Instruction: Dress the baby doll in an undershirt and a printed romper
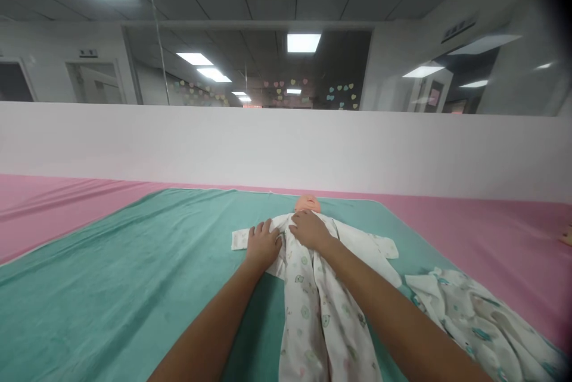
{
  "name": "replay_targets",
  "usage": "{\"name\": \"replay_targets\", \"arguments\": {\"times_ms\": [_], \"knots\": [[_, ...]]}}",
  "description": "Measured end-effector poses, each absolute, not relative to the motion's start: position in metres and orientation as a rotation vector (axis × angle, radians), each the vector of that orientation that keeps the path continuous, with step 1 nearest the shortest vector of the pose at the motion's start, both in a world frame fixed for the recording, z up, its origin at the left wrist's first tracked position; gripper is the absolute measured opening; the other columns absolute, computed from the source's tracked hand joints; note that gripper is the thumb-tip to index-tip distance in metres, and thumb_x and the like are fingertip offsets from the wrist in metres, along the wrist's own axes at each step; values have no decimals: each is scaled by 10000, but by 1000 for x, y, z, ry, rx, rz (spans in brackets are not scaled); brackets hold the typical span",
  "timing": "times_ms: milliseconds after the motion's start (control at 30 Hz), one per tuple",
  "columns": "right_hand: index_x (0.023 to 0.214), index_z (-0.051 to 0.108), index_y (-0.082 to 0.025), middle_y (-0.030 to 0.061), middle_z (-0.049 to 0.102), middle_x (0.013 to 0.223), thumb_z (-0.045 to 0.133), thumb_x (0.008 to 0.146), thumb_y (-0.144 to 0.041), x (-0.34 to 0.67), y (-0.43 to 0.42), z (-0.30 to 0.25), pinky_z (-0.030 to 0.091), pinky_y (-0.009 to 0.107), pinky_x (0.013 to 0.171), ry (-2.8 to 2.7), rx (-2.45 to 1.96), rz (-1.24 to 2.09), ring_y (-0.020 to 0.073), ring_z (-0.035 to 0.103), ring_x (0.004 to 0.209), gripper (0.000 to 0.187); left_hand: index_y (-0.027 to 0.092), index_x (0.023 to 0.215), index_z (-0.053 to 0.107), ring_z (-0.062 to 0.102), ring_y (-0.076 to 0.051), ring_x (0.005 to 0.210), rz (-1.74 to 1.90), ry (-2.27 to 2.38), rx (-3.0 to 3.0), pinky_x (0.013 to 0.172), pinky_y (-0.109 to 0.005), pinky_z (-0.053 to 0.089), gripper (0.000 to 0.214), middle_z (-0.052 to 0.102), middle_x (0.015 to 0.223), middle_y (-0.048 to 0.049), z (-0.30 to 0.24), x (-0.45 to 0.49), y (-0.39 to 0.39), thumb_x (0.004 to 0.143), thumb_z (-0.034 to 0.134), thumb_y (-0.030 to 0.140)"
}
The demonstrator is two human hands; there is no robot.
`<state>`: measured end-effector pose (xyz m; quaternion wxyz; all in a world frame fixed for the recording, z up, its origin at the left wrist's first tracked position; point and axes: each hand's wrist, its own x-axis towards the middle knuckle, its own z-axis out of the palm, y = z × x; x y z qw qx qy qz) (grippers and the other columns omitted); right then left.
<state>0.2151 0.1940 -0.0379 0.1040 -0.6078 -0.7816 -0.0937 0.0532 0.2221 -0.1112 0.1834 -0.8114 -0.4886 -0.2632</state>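
Note:
A baby doll (307,203) lies on its back, its head away from me and partly hidden by my hand. It wears a white baby shirt (357,240) with sleeves stretched out to both sides. Printed baby trousers (306,310) with small green and pink motifs run from its body toward me. My left hand (264,245) lies over the left-hand sleeve, fingers outstretched and slightly apart. On the doll's upper chest rests my right hand (310,230), fingers spread over the cloth near the neck. Whether either hand pinches any fabric is hidden.
A green sheet (147,263) covers the surface under the doll, over a pink cover (500,239). A crumpled white patterned cloth (482,322) lies at the right. A low white wall (268,146) stands behind, below large glass panes.

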Motion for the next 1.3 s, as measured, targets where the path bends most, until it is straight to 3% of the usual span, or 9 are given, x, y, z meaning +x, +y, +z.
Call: {"name": "replay_targets", "arguments": {"times_ms": [200, 467, 567, 667, 867, 1033, 1167, 1300], "knots": [[1047, 624, -225, 105, 567, 1123, 477, 764, -349, 199, 229, -32, 418, 371, 776, -2430, -1887, -181, 292, 476, 1067, 341, 176, 870, 591, 481, -251, 944, -721, -1436, -2262, 804, -404, 338, 180, 552, 1028, -90, -110, 53, 223, 823, 427, 232], [1124, 588, -292, 40, 634, 1085, 640, 596, -467, 198, 268, -24, 456, 287, 665, -2809, -1827, 140, 232, 608, 902, 558, 164, 855, 576, 468, -232, 900, -846, -1520, -2265, 792, -365, 314, 137, 546, 955, -78, -113, 55, 228, 798, 475, 238], [1050, 633, -285, 26, 671, 1001, 658, 584, -426, 186, 280, -27, 465, 276, 646, -2870, -1828, 163, 217, 631, 835, 488, 188, 1004, 544, 469, -218, 864, -903, -1532, -2250, 770, -348, 313, 218, 546, 919, -60, -114, 56, 228, 798, 484, 224], [970, 669, -224, 76, 680, 959, 644, 603, -387, 174, 284, -35, 472, 327, 678, -2858, -1846, 54, 259, 631, 847, 403, 188, 1108, 500, 473, -216, 850, -925, -1543, -2216, 765, -349, 309, 295, 551, 912, -65, -115, 58, 229, 817, 471, 222], [934, 663, -197, 118, 666, 985, 533, 710, -312, 173, 272, -43, 469, 376, 719, -2760, -1864, -181, 275, 619, 903, 284, 141, 1005, 544, 494, -257, 820, -790, -1616, -2183, 719, -380, 324, 227, 554, 847, -95, -112, 66, 239, 820, 465, 245], [904, 657, -193, 110, 672, 942, 561, 701, -424, 178, 271, -40, 471, 339, 688, -2748, -1880, -191, 261, 625, 867, 322, 146, 1072, 525, 505, -252, 848, -730, -1608, -2201, 723, -373, 340, 257, 560, 874, -108, -109, 64, 240, 857, 396, 203], [1001, 619, -233, 89, 665, 960, 617, 649, -516, 183, 266, -28, 459, 336, 693, -2742, -1895, -152, 256, 616, 885, 452, 160, 1195, 460, 481, -251, 960, -746, -1516, -2246, 753, -355, 356, 352, 549, 1017, -121, -103, 57, 232, 850, 389, 154], [1008, 602, -288, 39, 657, 973, 646, 648, -461, 195, 249, -5, 445, 322, 691, -2742, -1917, -72, 233, 611, 870, 402, 201, 1215, 444, 483, -232, 996, -823, -1663, -2281, 750, -327, 378, 405, 514, 1142, -108, -97, 49, 227, 830, 366, 103]]}}
